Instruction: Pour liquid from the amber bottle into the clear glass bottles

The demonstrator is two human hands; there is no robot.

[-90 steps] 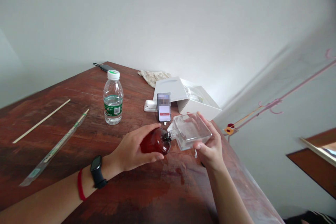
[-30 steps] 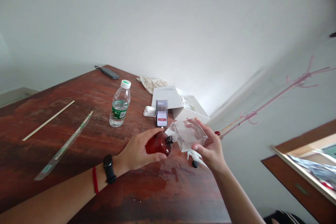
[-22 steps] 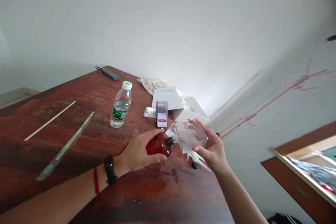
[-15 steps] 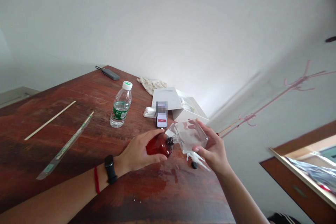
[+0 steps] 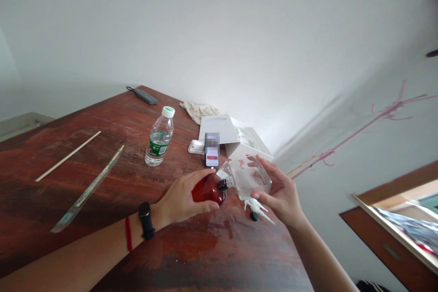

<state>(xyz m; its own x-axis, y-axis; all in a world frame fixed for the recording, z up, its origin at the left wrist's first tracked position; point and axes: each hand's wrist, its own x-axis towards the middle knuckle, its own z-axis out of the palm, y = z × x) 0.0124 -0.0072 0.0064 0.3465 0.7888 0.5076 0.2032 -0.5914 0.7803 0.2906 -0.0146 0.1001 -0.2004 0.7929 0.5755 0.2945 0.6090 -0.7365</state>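
My left hand [image 5: 183, 196] is wrapped round a rounded, see-through red bottle [image 5: 205, 190] low over the table. In my right hand [image 5: 282, 194] is a clear square bottle [image 5: 249, 178], gripped by its base end and tipped on its side. Its threaded neck points left and meets a small black piece [image 5: 222, 184] at the red bottle's mouth; whether they are joined or only touching, I cannot tell. Below the clear bottle lie a white pronged plastic piece [image 5: 256, 208] and a black cap [image 5: 254, 216].
A phone [image 5: 212, 151] stands upright before a white box [image 5: 219, 128]. Left of it are a water bottle [image 5: 160, 139], a wooden stick [image 5: 68, 156] and a wrapped pair of chopsticks [image 5: 91, 187]. A cloth [image 5: 198, 110] and a grey device [image 5: 145, 96] lie farther back on the table [image 5: 191, 255].
The whole view has shifted slightly, so everything sits a little farther right. Both hands keep their grips, and the two bottles stay in the same position against each other.
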